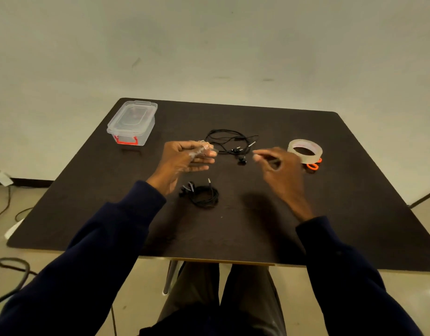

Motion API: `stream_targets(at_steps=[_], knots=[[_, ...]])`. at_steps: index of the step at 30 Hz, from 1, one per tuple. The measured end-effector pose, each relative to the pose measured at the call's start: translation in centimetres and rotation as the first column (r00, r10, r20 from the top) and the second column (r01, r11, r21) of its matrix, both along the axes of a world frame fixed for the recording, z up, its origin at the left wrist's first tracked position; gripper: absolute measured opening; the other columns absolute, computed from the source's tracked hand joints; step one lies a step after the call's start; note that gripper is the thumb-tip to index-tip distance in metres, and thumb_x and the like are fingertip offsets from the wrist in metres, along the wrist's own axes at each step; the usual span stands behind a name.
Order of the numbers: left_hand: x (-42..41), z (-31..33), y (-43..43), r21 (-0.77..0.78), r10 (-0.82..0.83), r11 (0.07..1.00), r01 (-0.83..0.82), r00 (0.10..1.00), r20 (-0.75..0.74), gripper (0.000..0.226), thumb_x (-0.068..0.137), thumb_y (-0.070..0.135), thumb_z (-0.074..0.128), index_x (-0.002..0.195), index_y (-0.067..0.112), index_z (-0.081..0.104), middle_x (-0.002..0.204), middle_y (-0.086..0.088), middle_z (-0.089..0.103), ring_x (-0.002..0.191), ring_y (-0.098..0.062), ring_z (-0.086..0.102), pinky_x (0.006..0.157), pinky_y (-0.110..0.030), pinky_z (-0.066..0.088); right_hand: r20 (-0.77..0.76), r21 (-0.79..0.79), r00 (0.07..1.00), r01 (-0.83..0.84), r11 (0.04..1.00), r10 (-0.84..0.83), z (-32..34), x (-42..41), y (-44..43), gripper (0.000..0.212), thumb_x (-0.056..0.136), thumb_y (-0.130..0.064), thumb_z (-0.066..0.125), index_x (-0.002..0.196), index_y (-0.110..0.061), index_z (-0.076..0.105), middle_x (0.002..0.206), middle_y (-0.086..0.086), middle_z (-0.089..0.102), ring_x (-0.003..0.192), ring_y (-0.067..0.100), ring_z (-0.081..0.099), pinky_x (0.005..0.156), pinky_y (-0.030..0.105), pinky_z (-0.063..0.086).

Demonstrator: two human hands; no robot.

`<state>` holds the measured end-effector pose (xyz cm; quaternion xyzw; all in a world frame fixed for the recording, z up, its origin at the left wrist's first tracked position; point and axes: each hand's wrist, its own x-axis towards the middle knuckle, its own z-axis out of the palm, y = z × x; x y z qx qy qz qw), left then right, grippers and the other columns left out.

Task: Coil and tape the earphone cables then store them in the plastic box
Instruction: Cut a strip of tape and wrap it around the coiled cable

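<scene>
A coiled black earphone cable lies on the dark table in front of me. A second, loose black earphone cable sprawls farther back at the centre. My left hand hovers above the table with a crumpled piece of clear tape stuck around its fingertips. My right hand hovers to the right, thumb and forefinger pinched together; whether they hold tape is unclear. The clear plastic box, lid on and with red latches, stands at the back left.
A roll of clear tape sits at the right, lying over orange-handled scissors. Cables trail across the floor at the left. My legs show under the table's near edge.
</scene>
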<state>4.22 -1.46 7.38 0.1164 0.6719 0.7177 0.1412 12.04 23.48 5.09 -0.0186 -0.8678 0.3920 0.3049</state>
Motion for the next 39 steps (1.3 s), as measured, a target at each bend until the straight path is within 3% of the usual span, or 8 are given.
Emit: stream_targets(at_steps=[4, 8, 20, 25, 29, 32, 36, 39], knots=[[0.7, -0.2, -1.0, -0.031, -0.026, 0.999, 0.026, 1.000, 0.002, 0.025, 0.094, 0.019, 0.073, 0.112, 0.003, 0.076, 0.104, -0.015, 0.079, 0.099, -0.032, 0.077, 0.087, -0.043, 0.063, 0.076, -0.568, 0.949, -0.212, 0.795, 0.308, 1.1, -0.6, -6.3, 0.023, 0.092, -0.021, 0.077, 0.108, -0.005, 0.076, 0.095, 0.011, 0.079, 0.087, 0.026, 0.077, 0.074, 0.041, 0.065], [1.4, -1.0, -2.1, -0.057, 0.008, 0.998, -0.008, 1.000, 0.002, 0.019, 0.095, 0.015, 0.072, 0.110, 0.006, 0.078, 0.106, -0.012, 0.079, 0.099, -0.029, 0.077, 0.088, -0.047, 0.063, 0.100, -0.709, 0.910, -0.219, 0.670, 0.403, 1.0, -1.0, -9.3, 0.016, 0.089, -0.013, 0.079, 0.100, -0.002, 0.077, 0.091, 0.016, 0.079, 0.083, 0.030, 0.078, 0.073, 0.035, 0.064], [3.4, -1.2, -1.6, 0.150, 0.015, 0.988, -0.049, 0.975, 0.220, 0.023, 0.095, 0.017, 0.072, 0.116, 0.011, 0.078, 0.116, -0.008, 0.077, 0.114, -0.024, 0.072, 0.096, -0.040, 0.060, 0.061, -0.787, 0.967, -0.106, 0.608, 0.248, 0.5, -0.3, -11.1, 0.012, 0.084, -0.007, 0.082, 0.093, 0.000, 0.079, 0.087, 0.014, 0.079, 0.082, 0.025, 0.078, 0.065, 0.032, 0.064], [4.0, -1.3, -1.0, 0.069, 0.093, 0.992, -0.108, 0.977, 0.194, 0.023, 0.094, 0.022, 0.074, 0.116, 0.017, 0.079, 0.121, -0.001, 0.076, 0.113, -0.017, 0.071, 0.090, -0.035, 0.062, 0.120, -0.737, 0.971, -0.052, 0.674, 0.206, 0.1, 0.9, -10.8, 0.010, 0.084, -0.011, 0.083, 0.089, -0.003, 0.079, 0.084, 0.010, 0.079, 0.083, 0.023, 0.079, 0.063, 0.033, 0.064], [4.5, -2.8, -2.6, -0.079, 0.177, 0.979, -0.188, 0.975, -0.134, 0.024, 0.091, 0.020, 0.079, 0.115, 0.018, 0.079, 0.111, 0.007, 0.078, 0.104, -0.004, 0.072, 0.087, -0.024, 0.060, 0.216, -0.715, 0.963, 0.044, 0.698, 0.161, 0.0, 2.0, -9.6, 0.006, 0.084, -0.009, 0.083, 0.085, -0.005, 0.079, 0.083, 0.010, 0.079, 0.082, 0.022, 0.078, 0.061, 0.035, 0.063], [5.7, -4.8, -3.5, -0.389, -0.013, 0.906, -0.168, 0.907, -0.421, 0.024, 0.086, 0.024, 0.082, 0.110, 0.025, 0.078, 0.112, 0.013, 0.070, 0.106, 0.000, 0.063, 0.088, -0.018, 0.055, 0.296, -0.702, 0.935, 0.074, 0.708, 0.195, -0.3, 2.7, -8.8, 0.005, 0.085, -0.012, 0.082, 0.086, -0.009, 0.079, 0.083, 0.007, 0.079, 0.084, 0.018, 0.078, 0.060, 0.031, 0.062], [6.4, -7.1, -3.1, -0.698, -0.235, 0.669, -0.255, 0.818, -0.524, 0.045, 0.081, 0.042, 0.084, 0.121, 0.026, 0.072, 0.132, 0.006, 0.051, 0.124, -0.012, 0.036, 0.102, -0.031, 0.035, 0.325, -0.636, 0.929, 0.075, 0.768, 0.178, -0.5, 3.1, -8.7, 0.004, 0.084, -0.014, 0.083, 0.085, -0.014, 0.079, 0.082, 0.001, 0.079, 0.083, 0.014, 0.077, 0.061, 0.030, 0.062], [5.9, -7.2, -3.0, -0.724, -0.294, 0.634, -0.272, 0.781, -0.550, 0.043, 0.082, 0.048, 0.080, 0.120, 0.029, 0.073, 0.135, 0.006, 0.047, 0.126, -0.017, 0.031, 0.099, -0.034, 0.026, 0.289, -0.579, 0.947, 0.053, 0.814, 0.144, -0.5, 3.1, -8.6, 0.007, 0.083, -0.016, 0.084, 0.086, -0.014, 0.079, 0.082, 0.001, 0.079, 0.080, 0.015, 0.078, 0.062, 0.033, 0.064]])
